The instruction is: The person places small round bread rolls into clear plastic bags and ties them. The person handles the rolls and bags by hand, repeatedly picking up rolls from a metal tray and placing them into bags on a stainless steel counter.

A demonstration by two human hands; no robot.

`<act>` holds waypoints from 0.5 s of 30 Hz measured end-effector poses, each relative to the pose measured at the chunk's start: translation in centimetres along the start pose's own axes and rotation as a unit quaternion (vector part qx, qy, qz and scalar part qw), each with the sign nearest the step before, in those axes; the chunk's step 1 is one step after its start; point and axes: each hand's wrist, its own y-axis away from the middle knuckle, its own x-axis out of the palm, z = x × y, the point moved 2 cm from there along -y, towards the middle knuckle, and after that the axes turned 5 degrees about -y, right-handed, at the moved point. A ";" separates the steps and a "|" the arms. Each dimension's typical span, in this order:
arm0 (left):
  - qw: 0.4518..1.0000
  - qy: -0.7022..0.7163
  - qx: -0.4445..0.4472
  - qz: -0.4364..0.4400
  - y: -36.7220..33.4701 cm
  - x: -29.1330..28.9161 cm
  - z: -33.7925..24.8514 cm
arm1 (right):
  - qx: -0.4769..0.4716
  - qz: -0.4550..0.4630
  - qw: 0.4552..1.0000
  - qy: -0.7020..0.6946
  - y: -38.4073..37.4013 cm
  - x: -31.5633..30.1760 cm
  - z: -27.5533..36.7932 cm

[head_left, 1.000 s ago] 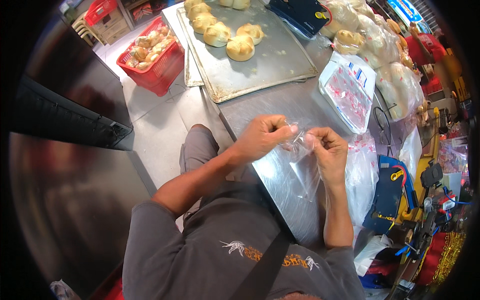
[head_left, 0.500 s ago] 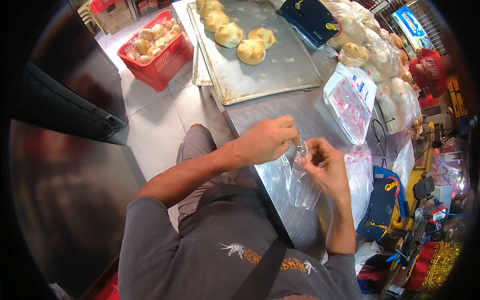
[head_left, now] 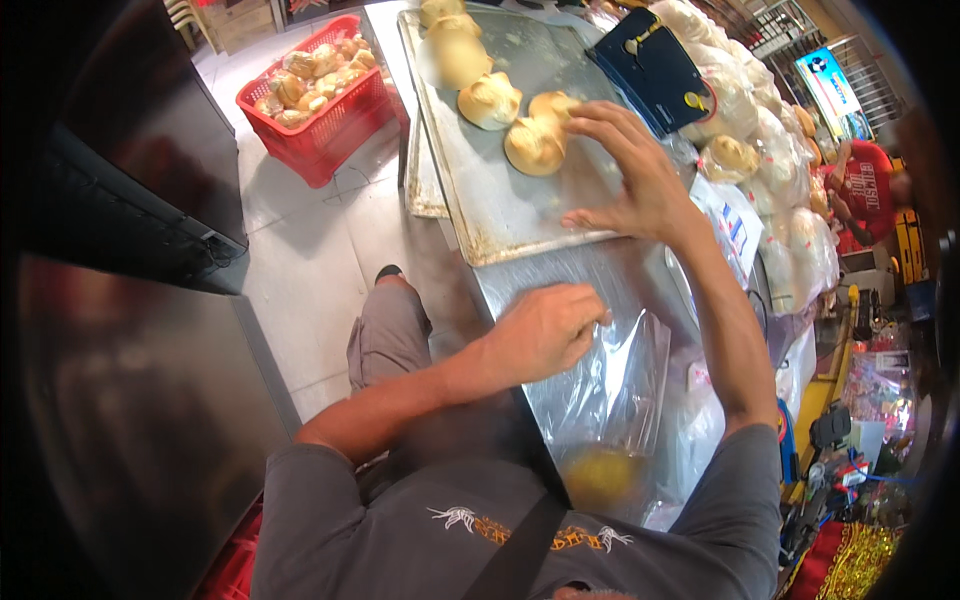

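Note:
My left hand (head_left: 555, 332) is closed at the upper edge of a clear plastic bag (head_left: 622, 375), which hangs open over the steel table. Near the bag's lower end is a blurred yellowish shape (head_left: 605, 472); whether it is inside the bag I cannot tell. My right hand (head_left: 640, 185) is stretched out above the metal baking tray (head_left: 500, 225), thumb and fingers spread, with nothing in it. Its fingertips are beside the nearest bread rolls (head_left: 535, 146). More rolls (head_left: 490, 100) run in a line up the tray's left side.
On the floor at far left stands a red crate (head_left: 320, 135) full of rolls. Right of the tray lie a dark blue case (head_left: 655, 70) and bulky bags of bread (head_left: 775, 150). A person in red (head_left: 865, 190) is at far right. Dark cabinets (head_left: 140, 350) flank my left.
My right hand has let go of the plastic bag, moved away over the tray and spread open. The left hand stays near the bag, now spread wider. The view has shifted slightly.

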 end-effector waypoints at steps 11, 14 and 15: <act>0.997 0.042 -0.035 0.048 -0.3 -0.2 0.1 | 0.025 0.067 0.995 -0.071 -4.8 5.8 -7.4; 0.995 0.038 -0.064 0.065 0.3 0.0 0.5 | 0.081 0.009 0.996 -0.020 -2.9 5.1 -5.9; 0.994 0.035 -0.081 0.065 0.5 0.2 0.8 | 0.086 -0.025 0.996 0.004 -1.6 4.3 -5.1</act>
